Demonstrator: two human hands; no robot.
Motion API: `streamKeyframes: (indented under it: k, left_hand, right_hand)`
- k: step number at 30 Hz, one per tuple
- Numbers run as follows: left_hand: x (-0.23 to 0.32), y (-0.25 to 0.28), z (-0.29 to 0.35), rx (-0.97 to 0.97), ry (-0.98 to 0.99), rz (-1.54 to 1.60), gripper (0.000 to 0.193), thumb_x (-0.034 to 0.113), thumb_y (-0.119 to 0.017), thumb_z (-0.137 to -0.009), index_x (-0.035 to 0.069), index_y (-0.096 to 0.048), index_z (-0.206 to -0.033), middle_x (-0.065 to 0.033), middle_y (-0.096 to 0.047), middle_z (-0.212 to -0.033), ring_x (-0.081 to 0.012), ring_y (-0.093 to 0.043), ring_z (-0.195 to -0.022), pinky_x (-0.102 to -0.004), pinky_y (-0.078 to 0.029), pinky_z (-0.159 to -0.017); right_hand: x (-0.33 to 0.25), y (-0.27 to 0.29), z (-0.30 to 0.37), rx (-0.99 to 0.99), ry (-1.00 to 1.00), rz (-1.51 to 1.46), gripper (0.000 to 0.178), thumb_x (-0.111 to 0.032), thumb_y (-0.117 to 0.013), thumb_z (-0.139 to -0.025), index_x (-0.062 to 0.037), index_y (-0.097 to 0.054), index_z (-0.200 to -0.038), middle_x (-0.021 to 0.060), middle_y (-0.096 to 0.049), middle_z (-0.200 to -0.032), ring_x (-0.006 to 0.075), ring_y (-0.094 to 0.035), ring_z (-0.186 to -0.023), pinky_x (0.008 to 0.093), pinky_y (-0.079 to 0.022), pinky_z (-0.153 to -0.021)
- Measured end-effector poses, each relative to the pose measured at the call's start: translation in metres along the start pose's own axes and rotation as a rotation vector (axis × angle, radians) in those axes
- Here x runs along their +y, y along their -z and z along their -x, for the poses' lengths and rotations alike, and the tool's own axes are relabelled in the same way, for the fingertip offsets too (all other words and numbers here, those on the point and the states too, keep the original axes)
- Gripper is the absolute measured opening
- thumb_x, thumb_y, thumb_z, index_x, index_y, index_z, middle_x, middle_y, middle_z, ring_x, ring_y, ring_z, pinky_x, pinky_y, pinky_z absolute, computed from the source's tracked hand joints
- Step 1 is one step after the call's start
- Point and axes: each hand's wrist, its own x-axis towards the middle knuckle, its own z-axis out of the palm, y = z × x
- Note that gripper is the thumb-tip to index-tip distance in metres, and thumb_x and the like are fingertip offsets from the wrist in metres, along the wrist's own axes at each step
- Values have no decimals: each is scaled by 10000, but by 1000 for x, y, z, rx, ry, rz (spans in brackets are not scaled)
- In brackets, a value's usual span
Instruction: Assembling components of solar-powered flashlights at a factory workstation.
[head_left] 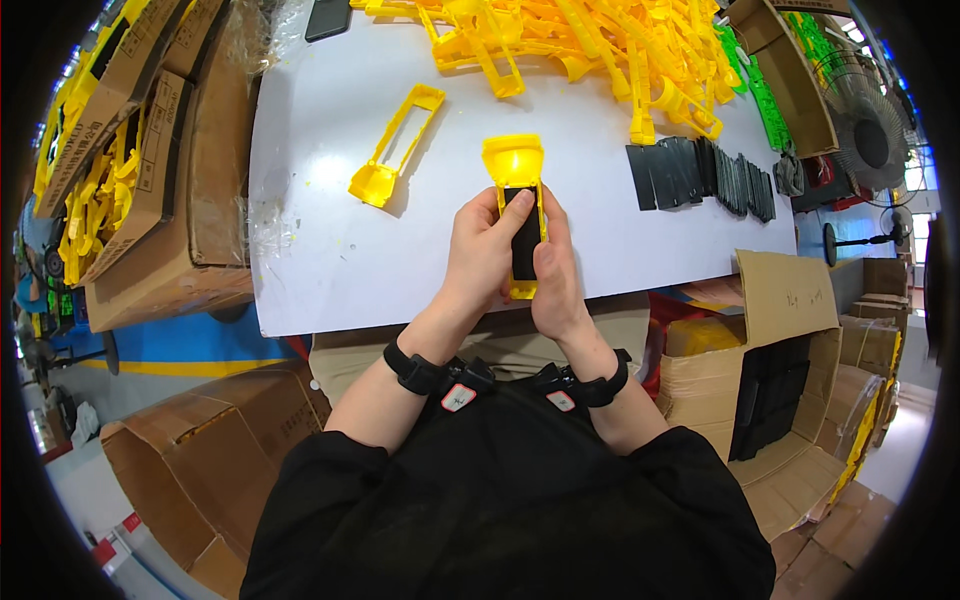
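Note:
Both my hands grip a yellow plastic frame with a wide flared end, held over the table's near edge. A black rectangular panel fills the frame's long opening. My left hand is closed round the left side, its thumb pressed on the upper part of the panel. Along the right side, my right hand is closed with its thumb near the frame's edge. Fingers behind the frame are hidden. A second yellow frame, its opening without a panel, lies on the table to the left.
The white table carries a heap of yellow frames at the back and rows of black panels at right. Green parts lie beyond. Cardboard boxes stand left; an open box with black pieces is lower right. A fan stands far right.

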Motion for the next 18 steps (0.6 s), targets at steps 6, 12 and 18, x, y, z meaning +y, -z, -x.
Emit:
streamKeyframes:
  k: [6, 12, 18]
  left_hand:
    - [-10, -5, -7, 8, -31, 149, 225, 271, -543, -947, 46, -548, -939, -5, -562, -666, -71, -484, -414, -217, -370, -314]
    - [1, -4, -2, -43, 119, 127, 211, 261, -548, -943, 50, -543, -939, -16, -563, -651, -90, -496, -408, -218, -377, -326]
    - [-1, 1, -4, -17, 77, 140, 187, 221, -555, -937, 35, -566, -919, -24, -582, -673, -82, -495, -451, -224, -382, -356]
  right_hand:
    - [3, 0, 1, 64, 130, 183, 830, -584, -390, -908, 16, -199, -1448, 191, -387, -1373, 268, -443, -1197, 341, -376, -978]
    - [-7, 3, 7, 21, 0, 113, 826, -579, -428, -897, -33, -181, -1465, 114, -545, -988, 156, -565, -723, 263, -477, -606]
    - [-7, -2, 10, 35, -110, -25, 738, -441, -474, -930, -52, -160, -1472, 51, -534, -822, 108, -490, -536, 247, -435, -491]
